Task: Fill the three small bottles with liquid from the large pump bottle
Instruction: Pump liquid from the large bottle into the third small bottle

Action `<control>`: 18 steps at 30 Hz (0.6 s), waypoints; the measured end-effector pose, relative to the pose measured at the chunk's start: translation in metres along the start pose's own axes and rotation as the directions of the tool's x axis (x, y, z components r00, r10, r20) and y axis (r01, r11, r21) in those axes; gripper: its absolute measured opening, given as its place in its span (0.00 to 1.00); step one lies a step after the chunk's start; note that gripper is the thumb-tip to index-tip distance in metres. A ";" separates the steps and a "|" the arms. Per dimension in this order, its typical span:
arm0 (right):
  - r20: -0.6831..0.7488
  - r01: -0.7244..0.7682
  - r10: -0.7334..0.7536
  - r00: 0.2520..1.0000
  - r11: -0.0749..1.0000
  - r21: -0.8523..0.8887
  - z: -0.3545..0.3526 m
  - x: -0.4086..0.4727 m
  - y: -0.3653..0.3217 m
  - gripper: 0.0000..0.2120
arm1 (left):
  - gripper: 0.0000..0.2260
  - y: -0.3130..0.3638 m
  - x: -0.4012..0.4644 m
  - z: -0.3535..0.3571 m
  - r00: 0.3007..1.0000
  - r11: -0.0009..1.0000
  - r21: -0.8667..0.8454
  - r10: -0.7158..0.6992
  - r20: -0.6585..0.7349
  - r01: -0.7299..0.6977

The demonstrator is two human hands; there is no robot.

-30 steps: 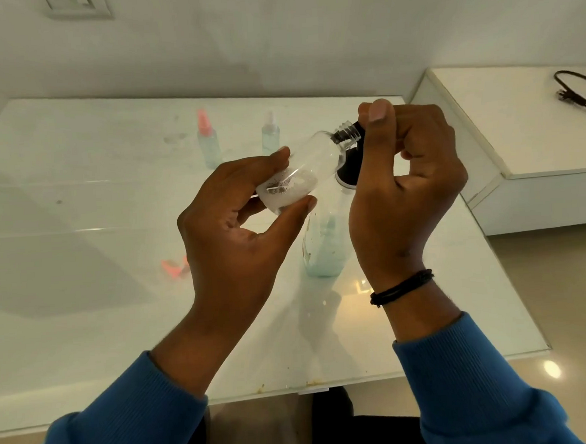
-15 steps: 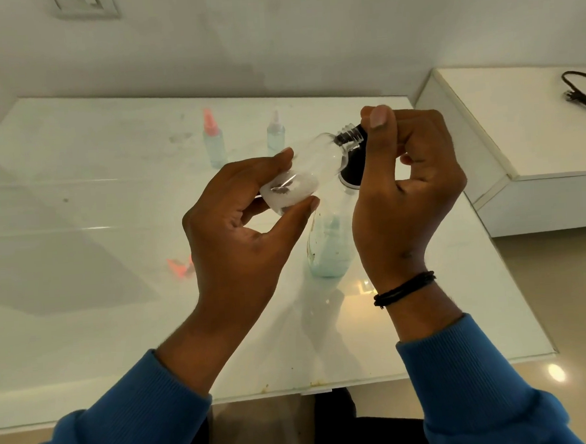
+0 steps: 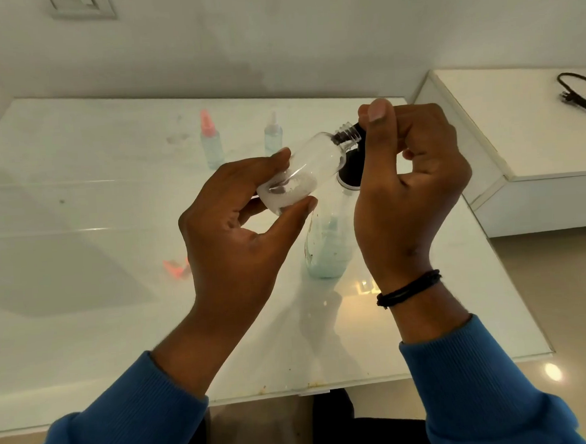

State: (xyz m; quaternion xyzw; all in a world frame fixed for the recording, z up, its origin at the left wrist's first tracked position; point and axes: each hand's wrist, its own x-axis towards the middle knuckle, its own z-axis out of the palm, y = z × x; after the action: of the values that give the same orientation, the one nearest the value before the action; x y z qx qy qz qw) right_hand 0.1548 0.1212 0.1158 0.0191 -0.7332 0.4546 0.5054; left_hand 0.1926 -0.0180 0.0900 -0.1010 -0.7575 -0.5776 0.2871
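Progress, judged from the layout: 2 of the 3 small bottles, a pink-capped bottle (image 3: pixel 210 142) and a clear-capped bottle (image 3: pixel 273 136), stand capped at the far side of the counter (image 3: pixel 81 269), each showing pale blue liquid, so these appear filled. The 3rd small bottle (image 3: pixel 310 167) is held above the counter, uncapped, with foamy white-looking contents pooled at its base only; filling of it is judged underway, with capping left. A pink cap (image 3: pixel 177 266) lies on the counter beside the left hand (image 3: pixel 237 232). The bottle base is pinched by the left fingers (image 3: pixel 274 161) and thumb. Its long axis is tilted, running from lower left to upper right, the threaded neck pointing up and right at the black spout of the large pump bottle (image 3: pixel 325 247), which stands on the counter below. The right hand (image 3: pixel 409 183) is curled over the pump head, thumb tip by the bottle neck; whether the head is being pressed cannot be told.
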 end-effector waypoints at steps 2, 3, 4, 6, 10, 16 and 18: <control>-0.010 0.003 -0.003 1.000 1.000 -0.002 0.001 0.001 -0.001 0.11 | 0.20 0.000 0.001 0.000 1.000 1.000 0.001 0.000 0.004 0.000; -0.012 0.008 -0.008 1.000 1.000 0.004 0.001 0.000 -0.001 0.11 | 0.20 -0.001 0.001 0.000 1.000 1.000 0.001 -0.001 0.005 0.001; -0.011 0.011 -0.011 1.000 1.000 0.015 0.002 -0.001 0.000 0.11 | 0.20 -0.001 0.001 0.000 1.000 1.000 0.001 -0.003 0.005 0.003; -0.009 0.009 -0.009 1.000 1.000 0.028 0.002 -0.005 0.003 0.11 | 0.20 -0.002 0.000 0.000 1.000 1.000 0.006 -0.009 0.004 0.009; -0.011 0.019 -0.019 1.000 1.000 0.020 0.001 -0.002 0.002 0.12 | 0.20 -0.001 0.001 0.000 1.000 1.000 0.002 0.003 0.003 -0.003; -0.023 0.007 -0.007 1.000 1.000 0.012 0.003 -0.004 0.003 0.11 | 0.20 0.000 0.001 0.000 1.000 1.000 0.008 0.006 0.006 -0.006; -0.022 0.007 -0.007 1.000 1.000 0.013 0.003 -0.004 0.004 0.11 | 0.20 0.000 0.001 0.000 1.000 1.000 0.007 0.006 0.000 -0.006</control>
State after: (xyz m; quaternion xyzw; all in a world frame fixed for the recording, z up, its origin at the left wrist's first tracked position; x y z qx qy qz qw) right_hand 0.1525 0.1200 0.1100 0.0200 -0.7247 0.4576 0.5148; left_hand 0.1917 -0.0183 0.0904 -0.1026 -0.7591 -0.5741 0.2892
